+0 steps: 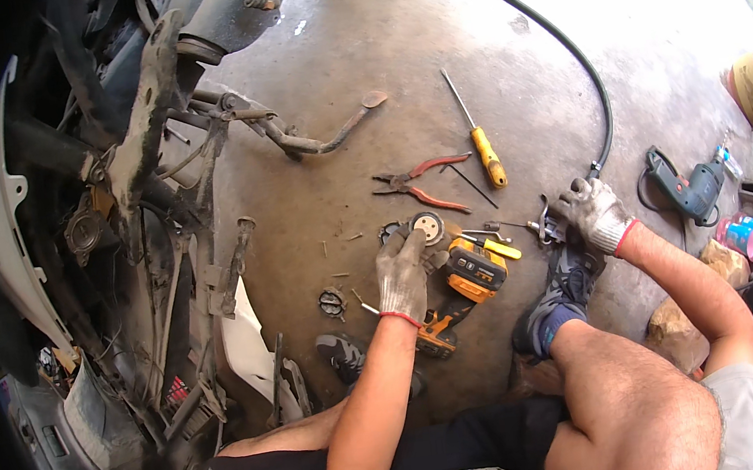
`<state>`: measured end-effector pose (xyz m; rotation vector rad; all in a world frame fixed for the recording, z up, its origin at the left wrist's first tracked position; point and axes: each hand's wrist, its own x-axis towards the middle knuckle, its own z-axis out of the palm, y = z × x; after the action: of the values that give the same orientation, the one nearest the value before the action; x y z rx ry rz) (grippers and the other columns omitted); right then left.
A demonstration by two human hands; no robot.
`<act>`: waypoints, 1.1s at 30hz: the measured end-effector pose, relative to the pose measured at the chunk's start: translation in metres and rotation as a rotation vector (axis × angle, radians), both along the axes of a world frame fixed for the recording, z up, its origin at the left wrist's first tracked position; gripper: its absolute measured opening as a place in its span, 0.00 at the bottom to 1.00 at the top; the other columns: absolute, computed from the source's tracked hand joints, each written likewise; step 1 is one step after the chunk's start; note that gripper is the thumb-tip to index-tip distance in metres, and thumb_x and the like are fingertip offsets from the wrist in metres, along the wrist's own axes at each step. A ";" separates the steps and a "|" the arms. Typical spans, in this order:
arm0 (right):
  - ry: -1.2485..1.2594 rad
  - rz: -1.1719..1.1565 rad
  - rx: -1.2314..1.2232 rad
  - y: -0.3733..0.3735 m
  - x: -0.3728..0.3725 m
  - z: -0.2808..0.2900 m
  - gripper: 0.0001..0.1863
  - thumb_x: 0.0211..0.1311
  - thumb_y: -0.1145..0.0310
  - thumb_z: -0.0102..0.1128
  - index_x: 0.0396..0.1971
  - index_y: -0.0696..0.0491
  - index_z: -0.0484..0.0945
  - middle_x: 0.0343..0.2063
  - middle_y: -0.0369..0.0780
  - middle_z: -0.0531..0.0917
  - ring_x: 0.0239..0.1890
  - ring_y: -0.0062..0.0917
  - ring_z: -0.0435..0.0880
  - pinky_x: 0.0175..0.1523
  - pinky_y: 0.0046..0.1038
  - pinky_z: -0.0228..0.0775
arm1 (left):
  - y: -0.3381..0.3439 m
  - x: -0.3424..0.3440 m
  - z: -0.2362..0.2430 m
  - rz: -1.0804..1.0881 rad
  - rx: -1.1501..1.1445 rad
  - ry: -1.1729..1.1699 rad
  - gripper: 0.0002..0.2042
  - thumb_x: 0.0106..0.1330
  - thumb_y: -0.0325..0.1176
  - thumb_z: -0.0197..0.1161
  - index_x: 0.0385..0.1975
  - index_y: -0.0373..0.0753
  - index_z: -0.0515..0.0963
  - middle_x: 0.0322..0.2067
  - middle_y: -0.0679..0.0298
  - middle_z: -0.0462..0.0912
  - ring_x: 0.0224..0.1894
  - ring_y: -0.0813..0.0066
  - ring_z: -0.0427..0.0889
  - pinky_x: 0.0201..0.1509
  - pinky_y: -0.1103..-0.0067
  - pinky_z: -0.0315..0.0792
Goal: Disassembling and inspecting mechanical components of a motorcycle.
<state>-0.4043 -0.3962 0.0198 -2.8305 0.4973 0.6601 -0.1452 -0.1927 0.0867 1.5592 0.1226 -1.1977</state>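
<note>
My left hand [403, 276], in a grey-white work glove with a red cuff edge, is closed on a round metal part [428, 225] with small holes in its face. My right hand [595, 212], gloved alike, grips an air blow gun [549, 227] whose thin nozzle points left toward that part. From the gun a black hose [599, 89] curves up and away to the far edge. Beside my left hand lies a yellow-and-black cordless power tool [474, 272]. A small yellow-handled screwdriver [499, 247] rests near it. Another round, dark part [331, 303] sits on the floor left of my hand.
Red-handled pliers [426, 183], a hex key [475, 187] and a long yellow screwdriver [489, 157] lie beyond my hands. A partly stripped motorbike frame [142, 132] fills the left side. At right are a corded drill [687, 186], pink bottles [748, 237] and stones [675, 331].
</note>
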 end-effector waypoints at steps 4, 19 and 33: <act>-0.028 0.022 -0.001 -0.004 0.008 0.008 0.25 0.59 0.66 0.56 0.59 0.40 0.76 0.46 0.37 0.82 0.51 0.33 0.79 0.50 0.35 0.72 | -0.002 0.006 -0.002 0.071 0.002 0.006 0.13 0.74 0.33 0.55 0.53 0.35 0.75 0.41 0.62 0.84 0.41 0.71 0.85 0.43 0.75 0.79; 0.060 -0.039 0.022 -0.031 0.055 0.073 0.15 0.57 0.55 0.64 0.44 0.42 0.82 0.39 0.36 0.86 0.50 0.29 0.82 0.55 0.34 0.68 | -0.038 0.042 -0.024 0.173 -0.057 -0.042 0.11 0.71 0.29 0.59 0.49 0.32 0.77 0.40 0.57 0.84 0.40 0.65 0.87 0.42 0.73 0.82; 0.014 -0.321 0.277 -0.001 0.142 0.122 0.14 0.61 0.56 0.57 0.40 0.47 0.83 0.34 0.42 0.88 0.40 0.40 0.88 0.47 0.39 0.80 | -0.070 0.049 -0.025 0.193 -0.087 -0.186 0.14 0.73 0.28 0.56 0.55 0.30 0.71 0.46 0.55 0.81 0.44 0.63 0.85 0.45 0.72 0.82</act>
<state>-0.2618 -0.3967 0.1421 -2.4179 0.7755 0.6288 -0.0966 -0.2623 0.0617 1.5367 0.0950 -0.8919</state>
